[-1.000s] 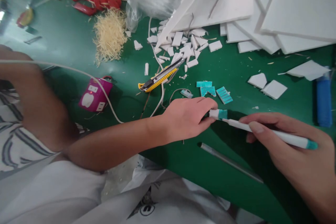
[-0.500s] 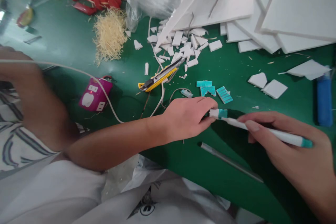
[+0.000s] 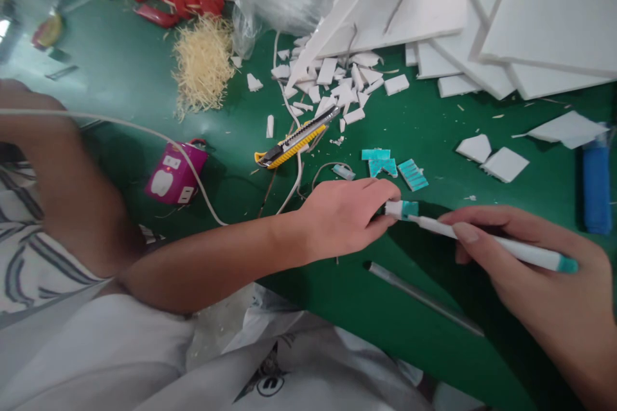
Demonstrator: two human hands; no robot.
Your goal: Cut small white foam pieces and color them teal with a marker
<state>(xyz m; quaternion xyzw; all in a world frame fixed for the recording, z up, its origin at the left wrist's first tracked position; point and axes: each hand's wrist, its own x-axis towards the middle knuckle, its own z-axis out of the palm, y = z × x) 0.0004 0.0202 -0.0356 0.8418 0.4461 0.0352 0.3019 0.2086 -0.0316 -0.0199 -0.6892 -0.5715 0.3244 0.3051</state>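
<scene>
Between the thumb and fingers of my left hand [image 3: 349,215] is a small white foam piece [image 3: 394,209], its right end coloured teal. My right hand [image 3: 554,298] grips a white marker pen [image 3: 520,252] with a teal end. The marker's tip touches or nearly touches the teal end of the foam piece. Just beyond my left hand lie teal foam pieces [image 3: 379,154] and a teal-striped piece [image 3: 412,174]. A small translucent piece [image 3: 344,171] rests near my left knuckles.
A yellow utility knife [image 3: 296,141] lies before white foam scraps [image 3: 344,91]. White foam sheets [image 3: 554,32] are stacked at back right. A metal tube [image 3: 424,297] is close to me. Left are a purple box [image 3: 176,173], a white cable [image 3: 193,170] and another person's arm [image 3: 81,186].
The marker and my right hand have shifted very slightly to the right. My left hand still holds the foam piece in the same place.
</scene>
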